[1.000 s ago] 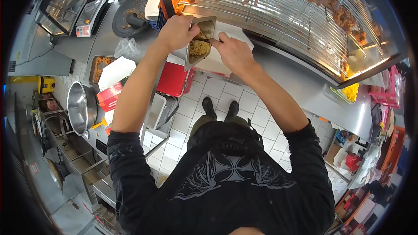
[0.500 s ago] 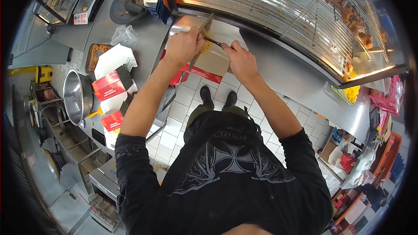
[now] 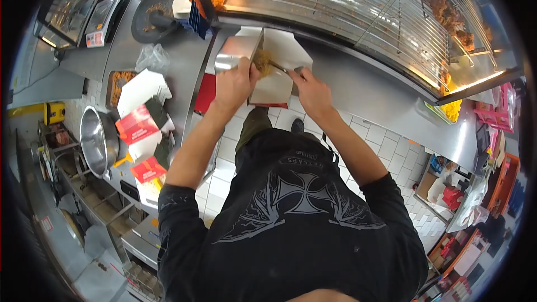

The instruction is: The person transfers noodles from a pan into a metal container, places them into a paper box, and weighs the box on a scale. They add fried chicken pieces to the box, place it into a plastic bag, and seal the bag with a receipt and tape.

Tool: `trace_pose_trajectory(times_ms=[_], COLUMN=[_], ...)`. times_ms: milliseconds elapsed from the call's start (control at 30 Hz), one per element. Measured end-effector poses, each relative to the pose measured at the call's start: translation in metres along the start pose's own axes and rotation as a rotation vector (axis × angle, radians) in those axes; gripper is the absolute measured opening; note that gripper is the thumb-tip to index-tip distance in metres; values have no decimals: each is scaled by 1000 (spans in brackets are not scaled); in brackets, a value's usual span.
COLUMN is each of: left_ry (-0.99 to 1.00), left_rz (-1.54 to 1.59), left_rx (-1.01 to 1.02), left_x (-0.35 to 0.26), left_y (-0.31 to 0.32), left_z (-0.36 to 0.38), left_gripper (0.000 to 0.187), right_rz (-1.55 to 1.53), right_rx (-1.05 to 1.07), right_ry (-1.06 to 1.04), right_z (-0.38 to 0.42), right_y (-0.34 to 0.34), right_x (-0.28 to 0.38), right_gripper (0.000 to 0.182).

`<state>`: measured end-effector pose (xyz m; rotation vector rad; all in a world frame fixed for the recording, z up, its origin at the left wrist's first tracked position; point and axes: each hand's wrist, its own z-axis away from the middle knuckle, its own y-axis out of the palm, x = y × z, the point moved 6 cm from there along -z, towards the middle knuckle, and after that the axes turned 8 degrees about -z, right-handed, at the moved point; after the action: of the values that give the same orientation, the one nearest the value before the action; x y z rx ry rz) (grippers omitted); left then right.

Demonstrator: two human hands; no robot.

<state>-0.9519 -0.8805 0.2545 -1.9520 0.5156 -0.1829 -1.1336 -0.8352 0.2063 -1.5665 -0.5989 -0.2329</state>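
My left hand point(image 3: 237, 83) grips the rim of a shiny metal container point(image 3: 238, 50), tipped on its side over an open white takeaway box point(image 3: 284, 45). Its exact shape is partly hidden behind the fingers. Between the container and the box lies yellowish food point(image 3: 263, 65) that looks like noodles. My right hand point(image 3: 312, 90) closes around the handle of a slim dark utensil point(image 3: 278, 67), whose tip reaches into that food. Whether it is a fork or a spoon cannot be made out. The box sits at the counter's edge with its flaps spread.
A lit glass display case point(image 3: 330, 17) with fried pieces borders the far side. On the left counter are red-and-white boxes point(image 3: 137, 126), a steel bowl point(image 3: 98, 140), a tray of crumbs point(image 3: 120, 88), a black pan point(image 3: 159, 8) and a scale point(image 3: 100, 22).
The metal container has turned, so more of its shiny outer side shows. My left hand sits lower in the view. Less of the box's red printed side shows, and the view has shifted slightly.
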Motion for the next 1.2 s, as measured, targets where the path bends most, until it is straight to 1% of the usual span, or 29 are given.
trace_pose_trajectory(times_ms=[33,100,133,200,333,400,433,500,533,567,633,667,733,767,833,867,900,967,1000,1067,1100,1167,1200], left_ry=[20,50,53,70,149,168,184,225,252,261,301,307,288,299,276,283,307,327,343,344,360,359,380], left_rz=[7,33,63,147,161,189,213,227,236,245,243,243,271,275,271,276,285,295,284,265,266,262,255], left_rx=[-5,10,32,56,73,70,51,45,26,23,18,29,36,42,41,48,46,49,36,18,9,5,9], left_x=[-1,0,3,12,37,50,56,65,66,67,71,74,83,86,94,96,96,94,91,89,87,83,80], left_y=[1,-3,-7,-20,-36,-41,-42,-33,-31,-29,-27,-27,-30,-29,-29,-29,-30,-30,-33,-35,-36,-41,-45], left_z=[1,12,12,8,2,-5,-9,-19,-23,-25,-32,-32,-37,-38,-39,-39,-40,-42,-43,-46,-45,-41,-41], left_gripper=[19,18,19,20,21,21,22,22,22,22,22,22,22,22,23,23,23,24,24,24,24,25,25], right_rz=[11,17,25,-30,-26,-53,-56,-1,2,9,-12,-21,-62,-65,-55,-75,-75,-14,-18,-15,-16,25,25], right_rx=[-16,64,59,130,119,61,59,-36,-4,-11,30,30,-71,-76,-122,-153,-154,-160,-154,-29,-18,74,83], right_ry=[10,26,38,91,177,256,267,282,245,254,274,283,313,325,185,83,91,-43,-42,-89,-106,-5,-20], right_z=[0,14,19,28,20,12,7,-11,-19,-22,-31,-29,-23,-25,-32,-41,-55,-75,-70,-67,-62,-47,-52], right_y=[-3,-1,-3,-2,-30,-43,-36,-17,5,4,-4,-20,-67,-74,-82,-74,-54,-20,-16,-10,-19,-37,-35], right_x=[-3,-4,-5,-4,25,38,40,38,32,39,57,65,74,77,87,91,87,89,88,88,89,85,87], right_gripper=[39,40,40,39,34,31,31,33,32,32,31,31,32,32,35,34,34,35,35,38,38,36,36])
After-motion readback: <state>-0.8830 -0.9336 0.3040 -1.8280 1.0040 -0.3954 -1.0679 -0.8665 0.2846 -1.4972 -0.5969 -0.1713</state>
